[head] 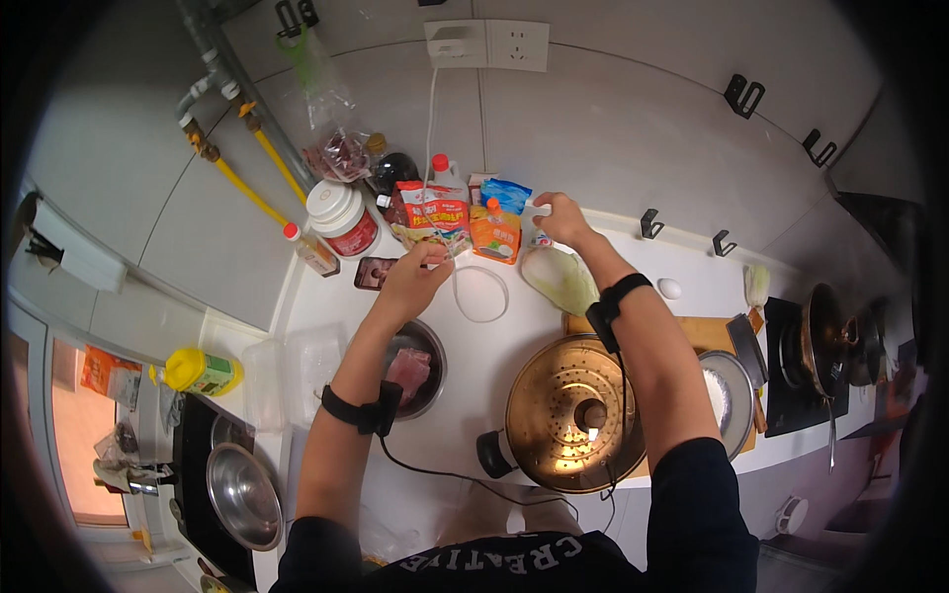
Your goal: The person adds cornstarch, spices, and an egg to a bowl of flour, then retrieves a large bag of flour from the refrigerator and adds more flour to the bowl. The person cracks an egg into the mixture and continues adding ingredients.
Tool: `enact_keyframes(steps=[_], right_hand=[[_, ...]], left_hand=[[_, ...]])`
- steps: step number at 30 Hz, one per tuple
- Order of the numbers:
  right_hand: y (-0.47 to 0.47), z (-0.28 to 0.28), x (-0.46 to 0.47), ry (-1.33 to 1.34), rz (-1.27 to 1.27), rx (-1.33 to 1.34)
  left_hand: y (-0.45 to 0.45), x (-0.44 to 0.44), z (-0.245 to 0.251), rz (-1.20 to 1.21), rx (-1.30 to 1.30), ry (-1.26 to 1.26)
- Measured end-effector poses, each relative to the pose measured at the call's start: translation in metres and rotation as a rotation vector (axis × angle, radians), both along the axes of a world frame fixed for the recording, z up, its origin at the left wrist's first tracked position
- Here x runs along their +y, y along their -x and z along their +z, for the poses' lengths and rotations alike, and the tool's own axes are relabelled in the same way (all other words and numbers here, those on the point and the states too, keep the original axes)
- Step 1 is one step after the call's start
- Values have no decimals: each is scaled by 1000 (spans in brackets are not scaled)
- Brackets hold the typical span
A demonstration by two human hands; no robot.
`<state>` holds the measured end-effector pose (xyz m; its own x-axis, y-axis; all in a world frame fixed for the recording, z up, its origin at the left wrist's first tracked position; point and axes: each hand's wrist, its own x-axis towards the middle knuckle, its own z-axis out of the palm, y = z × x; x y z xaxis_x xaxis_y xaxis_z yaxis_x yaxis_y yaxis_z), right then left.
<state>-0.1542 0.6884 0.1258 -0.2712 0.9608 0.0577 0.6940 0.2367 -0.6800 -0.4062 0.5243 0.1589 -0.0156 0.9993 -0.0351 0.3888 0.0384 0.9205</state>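
My left hand (pixel 417 280) has its fingers pinched on a white charging cable (pixel 480 320), which hangs from a plug in the wall socket (pixel 485 44) and loops on the white counter. A smartphone (pixel 374 273) lies just left of that hand. My right hand (pixel 561 218) is raised above a small bottle (pixel 541 238), right of a blue packet (pixel 506 196) and an orange spouted pouch (pixel 495 237); whether its curled fingers hold anything cannot be told. Below it lies a napa cabbage (pixel 560 280). A metal bowl (pixel 439 370) with raw meat (pixel 410 373) sits under my left forearm.
A lidded steamer pot (pixel 552 415) stands near the front edge. Right of it are a wooden cutting board (pixel 700 333), a cleaver (pixel 747 348), a bowl of white powder (pixel 730 415) and an egg (pixel 669 288). A white tub (pixel 342 215) and clear containers (pixel 300 378) stand left.
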Motion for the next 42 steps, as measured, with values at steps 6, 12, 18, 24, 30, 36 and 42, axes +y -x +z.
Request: enact_keyframes(steps=[6,12,18,24,30,36,42], right_hand=[[26,-34,33,124,-67,157],[37,-68,57,252,-80,339],[33,-72,60,184,-110,334],[32,-58,44,81,-119,158],[7,-66,46,47,-226,26],[-28,-89,56,137,-228,-159],[8,-69,68,-189,-177,196]], left_hand=[[-4,-14,-1,-32,46,36],[-11,-32,-1,-51,38,71],[-16,-41,-10,-34,9,82],[26,-23,-23,147,111,19],[57,2,-10,245,13,67],[33,-22,9,102,-19,80],[25,-47,6,63,-22,136]])
